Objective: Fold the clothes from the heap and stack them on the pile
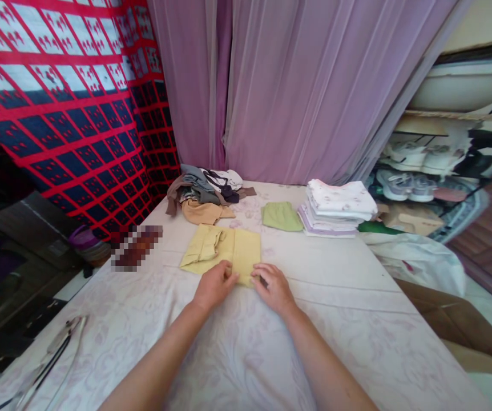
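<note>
A yellow garment [246, 245], partly folded, lies flat on the bed in front of me. Its left part has a bunched, layered fold; the right part is smooth with a crease down the middle. My left hand [216, 282] rests at the near edge, fingers curled and thumb pinching the cloth. On the near right corner, my right hand [274, 286] has its fingertips and thumb closed on the fabric. What kind of garment it is, I cannot tell for sure.
Behind it are a heap of loose clothes [203, 185], a folded green cloth [282, 216] and a stack of folded white linens [340, 200]. Glasses-like wire or cable [60, 348] lies at the left. A shoe rack [421, 137] and cardboard box [460, 325] stand right of the bed.
</note>
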`<state>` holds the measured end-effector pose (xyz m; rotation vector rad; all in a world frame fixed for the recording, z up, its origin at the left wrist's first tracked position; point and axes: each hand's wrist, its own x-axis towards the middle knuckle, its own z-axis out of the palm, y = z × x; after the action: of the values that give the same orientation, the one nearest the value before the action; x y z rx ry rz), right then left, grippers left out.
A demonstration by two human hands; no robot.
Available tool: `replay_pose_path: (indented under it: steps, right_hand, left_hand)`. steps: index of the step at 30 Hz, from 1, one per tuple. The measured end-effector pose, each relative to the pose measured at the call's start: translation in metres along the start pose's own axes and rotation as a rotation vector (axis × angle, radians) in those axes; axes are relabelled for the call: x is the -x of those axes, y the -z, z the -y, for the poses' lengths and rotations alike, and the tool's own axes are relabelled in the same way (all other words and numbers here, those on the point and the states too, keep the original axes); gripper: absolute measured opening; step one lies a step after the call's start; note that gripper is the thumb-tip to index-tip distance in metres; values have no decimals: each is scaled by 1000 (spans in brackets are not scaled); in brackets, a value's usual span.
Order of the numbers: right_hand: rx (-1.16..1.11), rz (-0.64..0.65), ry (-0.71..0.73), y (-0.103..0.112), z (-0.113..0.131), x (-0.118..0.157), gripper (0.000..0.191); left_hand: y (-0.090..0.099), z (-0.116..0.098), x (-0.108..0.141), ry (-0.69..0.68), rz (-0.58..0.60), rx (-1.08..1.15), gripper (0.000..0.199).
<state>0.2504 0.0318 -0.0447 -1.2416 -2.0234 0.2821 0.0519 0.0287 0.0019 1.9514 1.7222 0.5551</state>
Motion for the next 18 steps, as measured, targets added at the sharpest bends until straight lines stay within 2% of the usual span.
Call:
replay_pose_path:
  steps: [3,8,13,18]
  right_hand:
    - [-12,-21,13,0,-1,0,17]
    - [8,6,-16,2,-1,1,23]
    - [-4,20,-10,3,-1,0,23]
    - [-3,34,10,3,-1,1,16]
  left_hand:
    - [-2,-5,11,105,34,-71,36]
    - [1,-19,10,164,50,-241,45]
    - [1,-22,-1,183,21,-132,32]
    - [-8,-11,-4,155,-41,1,21]
